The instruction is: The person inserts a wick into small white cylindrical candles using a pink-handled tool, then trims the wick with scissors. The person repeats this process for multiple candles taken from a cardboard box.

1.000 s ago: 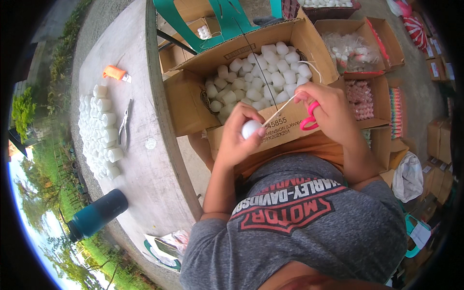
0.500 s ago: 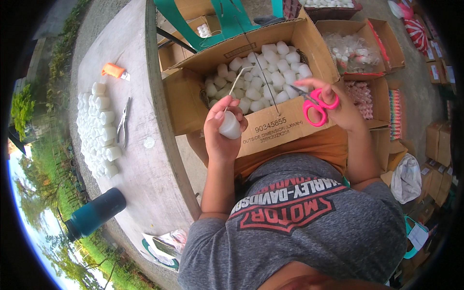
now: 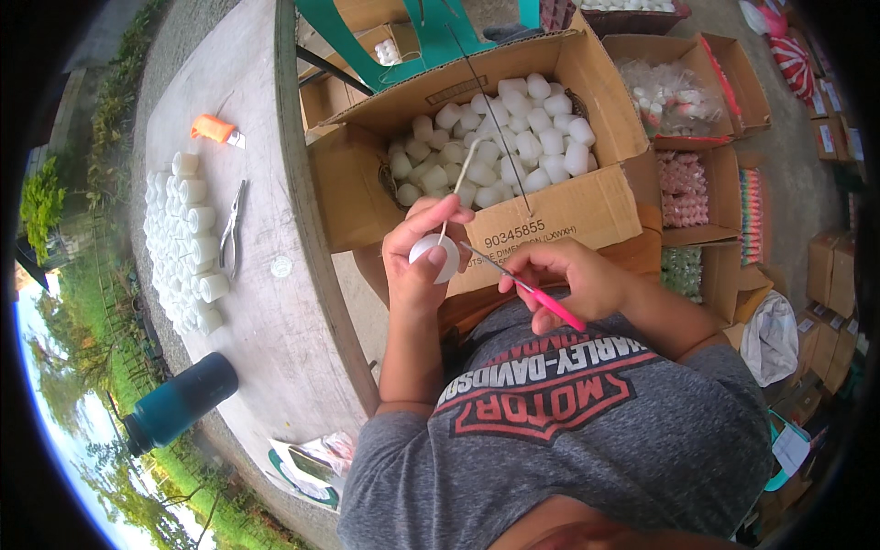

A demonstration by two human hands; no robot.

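Observation:
My left hand (image 3: 410, 266) is closed on a small white candle (image 3: 447, 266), a rounded cylinder whose flat end faces up. From that end rises a long off-white wick (image 3: 467, 171), passing by my fingers and bending near its tip. In my right hand (image 3: 587, 278) is a pair of scissors (image 3: 559, 310) with pink handles. The blades point left and reach close to the candle and the base of the wick; whether they touch it I cannot tell. Just beyond my hands, a cardboard box (image 3: 605, 209) holds many similar white pieces (image 3: 527, 145).
To the left, a pale table (image 3: 266, 339) carries rows of white candles (image 3: 188, 247), pliers (image 3: 233, 229), an orange cutter (image 3: 214, 128) and a dark teal bottle (image 3: 188, 394). A thin dark rod (image 3: 495, 119) crosses above the box. Several open cartons (image 3: 724, 215) stand at right.
My right hand has swung left and nearer to me, bringing the scissors to the candle. In my left hand the candle has tilted, and its wick now stands more upright.

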